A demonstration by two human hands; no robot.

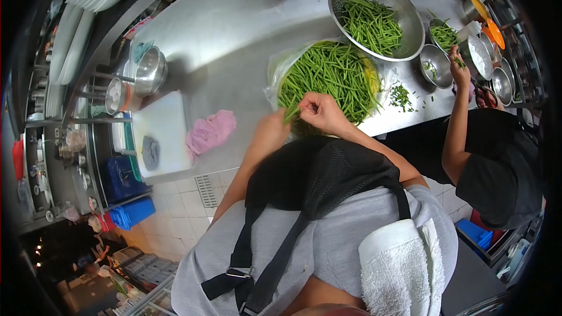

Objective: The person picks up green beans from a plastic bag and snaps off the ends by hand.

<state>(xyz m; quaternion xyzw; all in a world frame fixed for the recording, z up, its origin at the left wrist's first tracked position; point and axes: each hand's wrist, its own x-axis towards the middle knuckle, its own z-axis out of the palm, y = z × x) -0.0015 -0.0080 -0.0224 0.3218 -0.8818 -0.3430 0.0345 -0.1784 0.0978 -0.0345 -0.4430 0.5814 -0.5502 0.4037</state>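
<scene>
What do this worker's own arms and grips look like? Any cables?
The left grip and right grip are ordinary human hands, with no gloves showing. The forearms are bare below short grey sleeves; no cables or markings show.

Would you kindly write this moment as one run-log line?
left hand: holding green beans | right hand: curled, at those beans | plastic bag: more beans inside | colander: beans inside
</scene>
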